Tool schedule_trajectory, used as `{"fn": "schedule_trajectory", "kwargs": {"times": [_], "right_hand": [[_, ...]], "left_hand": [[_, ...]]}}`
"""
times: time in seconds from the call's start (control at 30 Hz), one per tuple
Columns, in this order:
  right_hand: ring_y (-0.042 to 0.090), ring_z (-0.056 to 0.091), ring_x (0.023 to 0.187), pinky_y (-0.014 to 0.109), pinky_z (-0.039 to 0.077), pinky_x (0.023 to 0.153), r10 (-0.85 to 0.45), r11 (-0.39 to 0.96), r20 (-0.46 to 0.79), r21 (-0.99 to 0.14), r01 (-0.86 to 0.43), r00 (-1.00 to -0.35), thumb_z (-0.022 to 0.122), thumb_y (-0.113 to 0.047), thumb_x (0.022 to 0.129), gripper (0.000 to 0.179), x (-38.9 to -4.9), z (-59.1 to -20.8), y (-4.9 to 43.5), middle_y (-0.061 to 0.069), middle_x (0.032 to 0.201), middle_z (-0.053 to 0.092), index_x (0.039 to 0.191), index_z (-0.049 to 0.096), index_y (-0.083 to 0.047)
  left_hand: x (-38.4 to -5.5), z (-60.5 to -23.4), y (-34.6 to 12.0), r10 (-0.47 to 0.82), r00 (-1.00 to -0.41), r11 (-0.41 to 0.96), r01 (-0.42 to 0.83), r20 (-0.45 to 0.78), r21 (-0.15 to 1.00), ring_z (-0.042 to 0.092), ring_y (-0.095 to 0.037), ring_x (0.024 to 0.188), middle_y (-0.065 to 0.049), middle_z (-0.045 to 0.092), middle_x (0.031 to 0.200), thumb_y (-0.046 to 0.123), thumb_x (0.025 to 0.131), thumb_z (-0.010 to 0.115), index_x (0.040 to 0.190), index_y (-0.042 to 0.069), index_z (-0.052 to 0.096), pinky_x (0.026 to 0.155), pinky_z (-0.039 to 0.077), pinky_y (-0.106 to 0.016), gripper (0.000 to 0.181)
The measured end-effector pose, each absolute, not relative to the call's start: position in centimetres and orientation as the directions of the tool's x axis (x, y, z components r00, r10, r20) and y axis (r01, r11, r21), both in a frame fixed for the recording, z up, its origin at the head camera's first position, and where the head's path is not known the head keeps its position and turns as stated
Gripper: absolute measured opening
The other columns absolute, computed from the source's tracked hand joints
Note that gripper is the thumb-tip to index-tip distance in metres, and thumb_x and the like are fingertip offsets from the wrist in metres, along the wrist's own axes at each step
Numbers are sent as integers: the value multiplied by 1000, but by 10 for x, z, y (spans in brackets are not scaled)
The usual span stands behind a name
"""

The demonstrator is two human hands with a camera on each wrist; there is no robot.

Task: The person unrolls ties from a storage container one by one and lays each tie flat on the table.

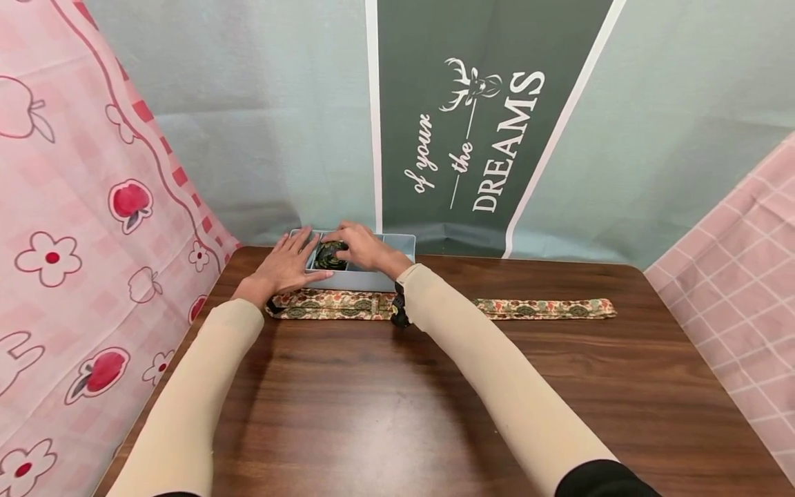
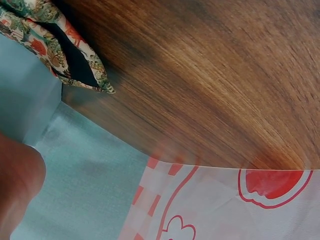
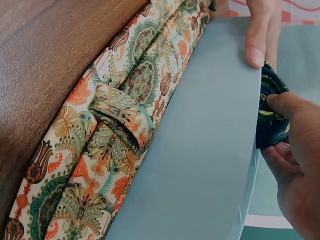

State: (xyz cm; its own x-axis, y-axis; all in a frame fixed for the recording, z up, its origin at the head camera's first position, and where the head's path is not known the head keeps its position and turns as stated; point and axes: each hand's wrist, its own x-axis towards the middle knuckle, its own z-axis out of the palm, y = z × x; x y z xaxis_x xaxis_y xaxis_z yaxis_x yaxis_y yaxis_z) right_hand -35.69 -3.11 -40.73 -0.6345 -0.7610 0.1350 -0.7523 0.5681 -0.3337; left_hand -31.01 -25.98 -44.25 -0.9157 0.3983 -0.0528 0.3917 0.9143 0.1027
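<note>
A grey-blue divided box (image 1: pixel 366 280) stands at the table's far edge. Inside a left compartment lies a rolled dark necktie (image 1: pixel 328 258) with a yellow-green pattern. My right hand (image 1: pixel 363 247) reaches over the rim and grips this roll; in the right wrist view its thumb and fingers pinch the dark cloth (image 3: pixel 272 125). The left hand (image 1: pixel 284 266) rests on the box's left end, fingers extended, thumb along the front rim. Before the box, a cream paisley necktie (image 1: pixel 329 304) lies folded lengthwise, its loop visible in the right wrist view. Little of the left hand shows in the left wrist view.
Brown wood table (image 1: pixel 373 407) spreads toward me. A grey-green curtain (image 1: pixel 298 124) with lettering hangs right behind the box. Pink printed cloth (image 1: pixel 81 262) borders the left side, and pink checked cloth (image 1: pixel 739 297) the right.
</note>
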Motion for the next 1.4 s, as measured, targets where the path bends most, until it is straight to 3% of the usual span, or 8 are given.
{"fn": "schedule_trajectory", "kwargs": {"times": [0.37,0.6,0.7,1.0,1.4], "right_hand": [[22,61,92,34,48,75,-736,560,194,-364,-744,-648,68,-17,104,45,-356,-392,-23,11,125,68,149,64,-16],[24,66,106,38,53,83,-737,540,232,-362,-760,-635,70,-17,102,44,-356,-381,-3,11,128,69,146,67,-16],[23,65,103,38,53,81,-744,534,232,-357,-767,-626,70,-16,102,44,-355,-377,7,11,126,69,145,68,-17],[21,59,86,37,49,73,-800,464,262,-300,-833,-540,71,-13,99,42,-339,-366,35,12,115,69,141,71,-14],[23,65,89,38,54,75,-846,407,262,-243,-880,-464,72,-10,97,42,-301,-351,73,12,116,70,138,73,-12]], "left_hand": [[-310,-444,-260,387,-919,920,381,-72,90,1,-38,164,-20,-4,177,82,99,36,170,4,8,131,-3,-56,109],[-309,-444,-262,399,-915,914,391,-64,108,1,-38,164,-21,-2,177,74,102,43,171,5,10,131,-4,-56,103],[-309,-445,-263,401,-914,913,393,-62,112,1,-38,164,-21,-2,177,76,102,42,171,5,10,131,-4,-56,104],[-308,-447,-262,398,-916,914,390,-57,116,-1,-38,164,-21,-4,177,71,103,45,171,5,8,130,-6,-56,101],[-310,-443,-259,414,-909,906,408,-46,110,-1,-39,164,-23,-3,177,69,104,46,170,3,8,131,-4,-57,101]]}}
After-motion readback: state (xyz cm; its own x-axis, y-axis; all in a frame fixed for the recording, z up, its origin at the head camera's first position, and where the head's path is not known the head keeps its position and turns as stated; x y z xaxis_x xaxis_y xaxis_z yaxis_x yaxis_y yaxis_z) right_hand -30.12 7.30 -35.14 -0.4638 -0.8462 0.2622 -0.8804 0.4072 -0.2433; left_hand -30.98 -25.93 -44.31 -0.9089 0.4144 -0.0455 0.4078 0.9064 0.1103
